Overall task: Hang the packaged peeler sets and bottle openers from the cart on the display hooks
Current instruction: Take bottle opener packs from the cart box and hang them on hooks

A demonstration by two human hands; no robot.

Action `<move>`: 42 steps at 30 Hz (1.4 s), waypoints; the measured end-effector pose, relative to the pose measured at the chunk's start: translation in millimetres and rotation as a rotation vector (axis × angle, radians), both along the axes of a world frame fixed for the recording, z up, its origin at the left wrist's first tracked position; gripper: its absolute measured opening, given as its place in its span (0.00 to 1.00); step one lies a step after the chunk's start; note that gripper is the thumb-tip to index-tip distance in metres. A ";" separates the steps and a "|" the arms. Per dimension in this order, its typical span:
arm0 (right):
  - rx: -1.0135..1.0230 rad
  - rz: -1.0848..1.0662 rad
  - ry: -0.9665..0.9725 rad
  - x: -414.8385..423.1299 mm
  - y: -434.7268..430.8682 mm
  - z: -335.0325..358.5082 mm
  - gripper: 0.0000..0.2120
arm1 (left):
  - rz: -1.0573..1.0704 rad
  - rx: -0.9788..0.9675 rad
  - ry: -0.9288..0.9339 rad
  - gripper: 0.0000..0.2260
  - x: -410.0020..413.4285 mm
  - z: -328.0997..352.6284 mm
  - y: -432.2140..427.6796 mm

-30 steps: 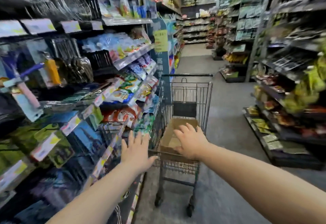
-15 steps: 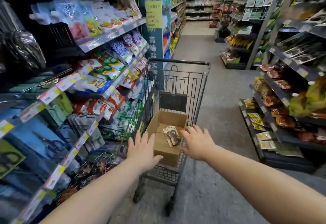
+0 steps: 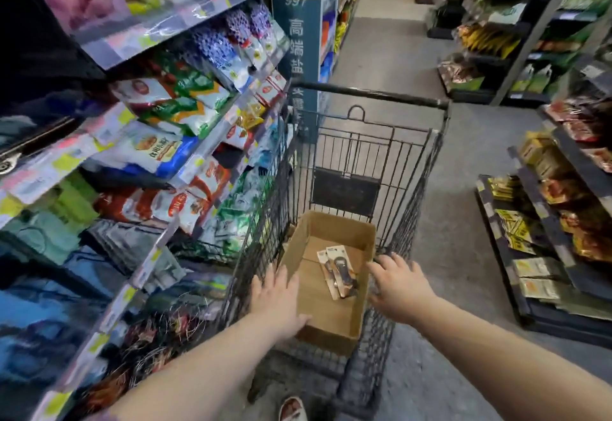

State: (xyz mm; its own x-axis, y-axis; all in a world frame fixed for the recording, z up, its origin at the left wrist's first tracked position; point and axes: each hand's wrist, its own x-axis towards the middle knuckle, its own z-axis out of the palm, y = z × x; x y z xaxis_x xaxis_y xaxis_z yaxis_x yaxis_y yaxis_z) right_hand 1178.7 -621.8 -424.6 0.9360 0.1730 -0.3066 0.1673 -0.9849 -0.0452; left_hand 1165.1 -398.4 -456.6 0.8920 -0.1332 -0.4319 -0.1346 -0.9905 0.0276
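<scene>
A black wire cart (image 3: pixel 410 168) stands in the aisle right in front of me. An open cardboard box (image 3: pixel 334 231) sits inside it. A couple of carded packages with dark tools (image 3: pixel 337 270) lie flat on the box floor. My left hand (image 3: pixel 276 294) rests open on the box's near left corner at the cart's left rim. At the box's right edge, my right hand (image 3: pixel 399 284) lies open on the cart's right rim. Neither hand holds anything.
Shelves packed with bagged goods (image 3: pixel 172 96) and price tags run along the left, close against the cart. Lower shelving with packets (image 3: pixel 543 221) lines the right side. Grey aisle floor (image 3: pixel 390 42) stretches ahead. My shoe (image 3: pixel 291 409) shows beneath the cart.
My view has tilted down and drawn closer to the cart, bringing the box's inside and the packages into sight. Both hands stay at the cart's near end, spread slightly wider.
</scene>
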 end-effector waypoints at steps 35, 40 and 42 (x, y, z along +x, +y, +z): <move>-0.100 -0.110 0.586 303.3 7.4 -351.2 0.21 | 1.045 -0.487 0.506 0.30 231.4 -356.6 -82.8; -0.001 -0.349 0.608 307.5 4.9 -384.1 0.26 | 1.284 -0.633 0.463 0.23 251.0 -380.0 -95.5; 0.050 -0.437 0.614 310.4 2.6 -389.8 0.30 | 1.355 -0.611 0.434 0.20 259.3 -385.4 -99.4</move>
